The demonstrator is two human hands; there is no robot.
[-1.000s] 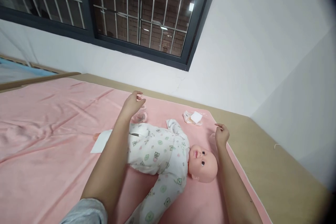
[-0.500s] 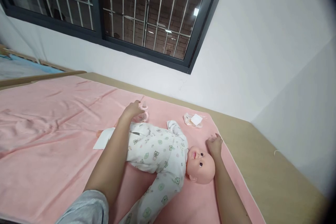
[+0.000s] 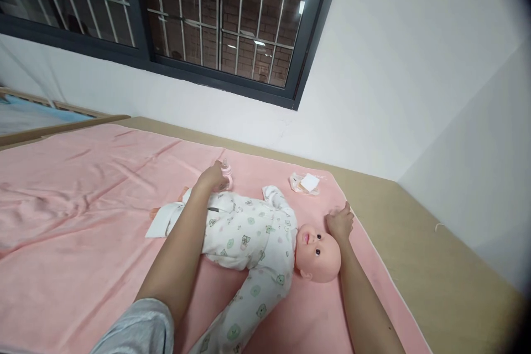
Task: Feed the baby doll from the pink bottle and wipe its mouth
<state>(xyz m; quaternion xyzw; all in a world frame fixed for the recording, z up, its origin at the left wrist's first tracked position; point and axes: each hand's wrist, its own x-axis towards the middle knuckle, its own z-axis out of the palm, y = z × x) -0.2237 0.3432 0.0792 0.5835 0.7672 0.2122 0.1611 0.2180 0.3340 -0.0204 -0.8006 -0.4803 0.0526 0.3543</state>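
A baby doll [image 3: 253, 232] in a white printed outfit lies on its back on a pink sheet [image 3: 103, 265], its bald head [image 3: 318, 254] toward the right. Past the doll's legs, my left hand [image 3: 211, 178] is closed around a small pink baby bottle [image 3: 226, 172] with a clear teat, which stands upright. My forearm crosses above the doll's legs. Beyond the head, my right hand [image 3: 341, 223] is closed near the sheet's right edge. Something clear and faint shows at its fingers, too indistinct to name.
A crumpled clear wrapper [image 3: 295, 183] with a white square [image 3: 309, 182] on it lies near the sheet's far corner. A white flat piece [image 3: 158, 222] is by the doll's feet. Behind stand a wall [image 3: 232, 127] and a barred window [image 3: 224, 22].
My left fingers have closed in on the bottle. My right hand's fingers have curled shut from a looser pose. The camera view has shifted slightly.
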